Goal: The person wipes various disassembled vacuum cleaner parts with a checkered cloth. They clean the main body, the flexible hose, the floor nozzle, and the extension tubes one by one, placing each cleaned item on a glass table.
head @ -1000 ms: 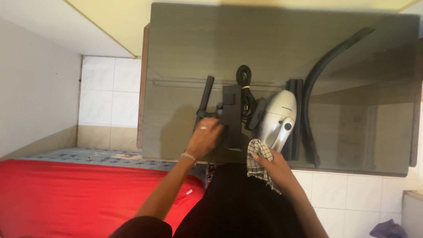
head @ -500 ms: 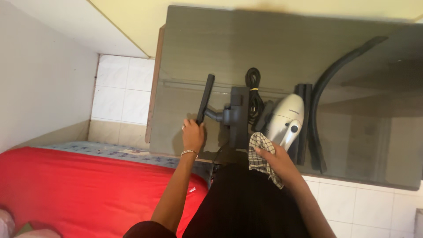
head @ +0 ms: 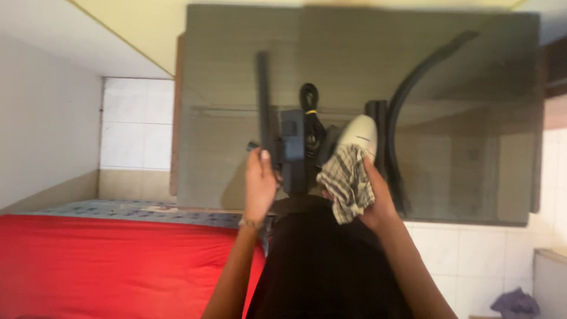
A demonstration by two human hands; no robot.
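Note:
On a dark grey tabletop (head: 236, 71) lie the parts of a vacuum cleaner. My left hand (head: 260, 180) grips the lower end of a long black nozzle tube (head: 264, 100) that points away from me. My right hand (head: 369, 189) holds a checked cloth (head: 347, 180) against the white vacuum body (head: 359, 134). Between the two hands sit a black floor-head piece (head: 293, 150) and a coiled black cord (head: 309, 112) with a yellow tie.
A curved black hose (head: 413, 94) arcs along the right side of the tabletop, next to a black tube (head: 375, 115). A red bed cover (head: 106, 266) lies at lower left. White tiles and a dark cloth heap (head: 515, 302) are at lower right.
My left hand has closed around the nozzle tube and turned it more upright. My right hand has slid the cloth up onto the white body. The camera has moved closer.

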